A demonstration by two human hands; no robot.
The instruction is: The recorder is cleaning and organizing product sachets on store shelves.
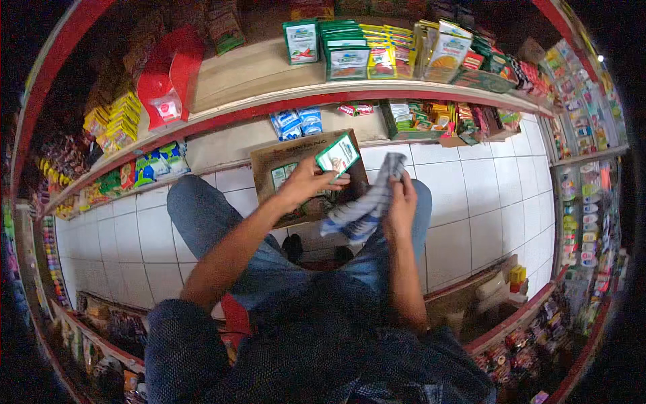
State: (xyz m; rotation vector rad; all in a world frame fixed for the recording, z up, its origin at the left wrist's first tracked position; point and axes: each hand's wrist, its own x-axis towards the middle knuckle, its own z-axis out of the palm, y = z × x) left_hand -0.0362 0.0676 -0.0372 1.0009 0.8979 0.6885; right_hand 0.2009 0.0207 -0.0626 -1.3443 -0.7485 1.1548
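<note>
My left hand [305,183] holds a green-and-white seasoning packet [337,154] over an open cardboard box [272,154] that stands on the tiles between my knees. Inside the box, more green-edged packets [283,174] lie partly hidden by my hand and forearm. My right hand [402,204], above my right knee, grips a striped grey-and-white cloth [371,199] with blue ends. The cloth is blurred and hangs down to the left, over the box's right front corner.
Ahead, a red-edged shelf [282,103] bears rows of green and yellow packets [348,55] and a red display holder [164,83]. On the lower shelf are blue-and-white packets [297,122] and a carton of sachets [419,118]. Stocked shelves [585,159] stand at the right.
</note>
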